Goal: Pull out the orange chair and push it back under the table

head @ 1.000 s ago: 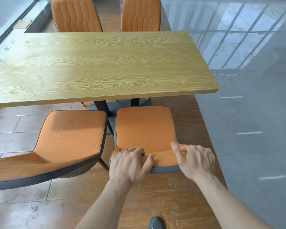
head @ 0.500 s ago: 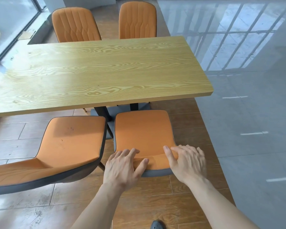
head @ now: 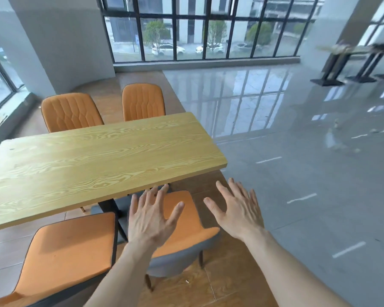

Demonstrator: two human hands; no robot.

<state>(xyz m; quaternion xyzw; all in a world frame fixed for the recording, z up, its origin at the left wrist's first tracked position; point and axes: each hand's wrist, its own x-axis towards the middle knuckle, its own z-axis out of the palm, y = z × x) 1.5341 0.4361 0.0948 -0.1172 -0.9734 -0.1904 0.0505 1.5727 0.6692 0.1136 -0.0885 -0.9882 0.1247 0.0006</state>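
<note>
An orange chair [head: 187,220] with a grey shell stands at the near right corner of the wooden table [head: 93,165], its seat front tucked under the table edge. My left hand [head: 152,218] hovers above the seat with fingers spread, holding nothing. My right hand [head: 236,209] floats open to the right of the chair, over the floor, also free of the chair. Part of the seat is hidden behind my left hand and forearm.
A second orange chair [head: 69,251] stands to the left on the near side. Two more orange chairs [head: 71,111] [head: 143,101] face from the far side. Grey tiled floor [head: 308,185] spreads to the right. Black table bases [head: 346,69] stand far right by the windows.
Both hands have let go of the chair's backrest and lifted away with fingers spread. My view has risen, and the chair now sits further under the table.
</note>
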